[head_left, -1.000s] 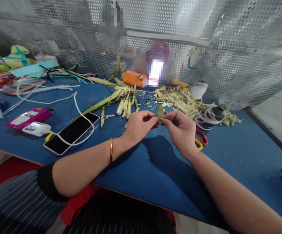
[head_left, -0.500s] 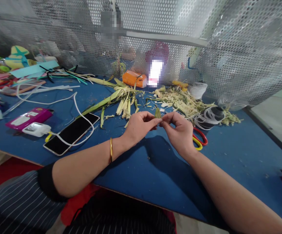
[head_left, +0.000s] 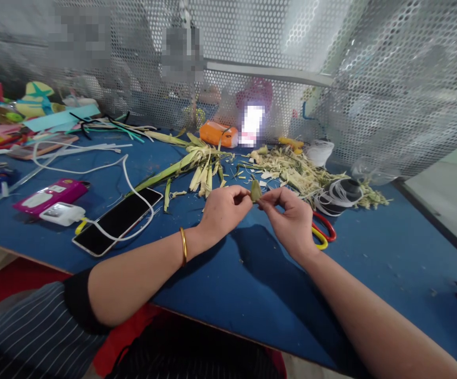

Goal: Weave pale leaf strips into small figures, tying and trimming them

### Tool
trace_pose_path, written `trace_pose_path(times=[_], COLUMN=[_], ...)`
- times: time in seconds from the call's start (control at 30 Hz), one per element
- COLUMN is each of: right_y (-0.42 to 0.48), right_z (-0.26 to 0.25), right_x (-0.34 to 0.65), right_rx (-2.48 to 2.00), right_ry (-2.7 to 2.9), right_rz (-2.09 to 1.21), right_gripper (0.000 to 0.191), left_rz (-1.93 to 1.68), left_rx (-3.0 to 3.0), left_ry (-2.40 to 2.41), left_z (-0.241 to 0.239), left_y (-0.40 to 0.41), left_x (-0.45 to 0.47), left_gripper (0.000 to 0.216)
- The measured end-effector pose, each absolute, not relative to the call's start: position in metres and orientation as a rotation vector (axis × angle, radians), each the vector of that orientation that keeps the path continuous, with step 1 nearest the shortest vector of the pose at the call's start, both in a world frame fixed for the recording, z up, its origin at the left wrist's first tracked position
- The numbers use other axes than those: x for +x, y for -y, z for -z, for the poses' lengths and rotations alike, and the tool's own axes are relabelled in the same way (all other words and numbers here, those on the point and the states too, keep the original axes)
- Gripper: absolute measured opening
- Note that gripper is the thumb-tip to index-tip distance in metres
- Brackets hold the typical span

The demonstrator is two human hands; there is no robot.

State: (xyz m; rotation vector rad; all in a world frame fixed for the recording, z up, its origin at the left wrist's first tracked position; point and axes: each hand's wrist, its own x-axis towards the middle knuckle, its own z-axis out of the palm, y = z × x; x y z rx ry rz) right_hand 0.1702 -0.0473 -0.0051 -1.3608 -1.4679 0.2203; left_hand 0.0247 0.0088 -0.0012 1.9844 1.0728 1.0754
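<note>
Between my fingertips, above the blue table (head_left: 220,279), is a small folded piece of green leaf (head_left: 255,190). My left hand (head_left: 227,209) pinches its left side, fingers curled in. On the other side my right hand (head_left: 291,218) grips its lower right edge between thumb and forefinger. Scissors with red and yellow handles (head_left: 326,227) lie just beside my right wrist, partly hidden by it. Beyond my hands rests a bundle of long pale green leaf strips (head_left: 189,160). To its right spreads a heap of leaf scraps (head_left: 295,171).
A spool of white thread (head_left: 339,196) stands at right by the scraps. On the left lie a phone (head_left: 118,221), a white cable (head_left: 124,168) and a purple packet (head_left: 52,196). An orange tissue pack (head_left: 217,134) sits against the perforated screen (head_left: 133,63).
The fingertips of my two hands have drawn slightly apart, and more of the folded leaf shows between them. The view has shifted a little.
</note>
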Motion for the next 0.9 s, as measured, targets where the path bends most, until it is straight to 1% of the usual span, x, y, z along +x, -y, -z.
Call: trace_pose_path(times=[0.2, 0.37, 0.5, 0.6, 0.77, 0.9], right_y=[0.0468, 0.0490, 0.0485, 0.0487, 0.0506, 0.0502], right_z=[0.0016, 0.0020, 0.0041, 0.0047, 0.0043, 0.0038], right_x=[0.1729, 0.1708, 0.1714, 0.1713, 0.1700, 0.1709], right_rx=[-1.360, -1.377, -1.387, -1.399, -1.402, -1.417], right_ry=[1.462, 1.524, 1.515, 1.552, 1.622, 1.591], right_rz=[-0.189, -0.158, -0.185, -0.151, -0.081, -0.090], right_gripper=[0.007, 0.008, 0.008, 0.008, 0.009, 0.009], left_rz=[-1.007, -1.025, -0.974, -0.947, -0.961, -0.978], left_rx=[1.642, 1.718, 1.628, 1.688, 1.929, 1.853], left_ry=[-0.907, -0.918, -0.897, -0.943, -1.096, -1.044], left_z=[0.0018, 0.0019, 0.0020, 0.0011, -0.0008, 0.0001], left_y=[-0.0124, -0.0129, -0.0134, -0.0126, -0.0122, -0.0130], left_x=[0.0251, 0.0250, 0.0256, 0.0253, 0.0235, 0.0236], left_gripper=[0.015, 0.019, 0.011, 0.009, 0.014, 0.017])
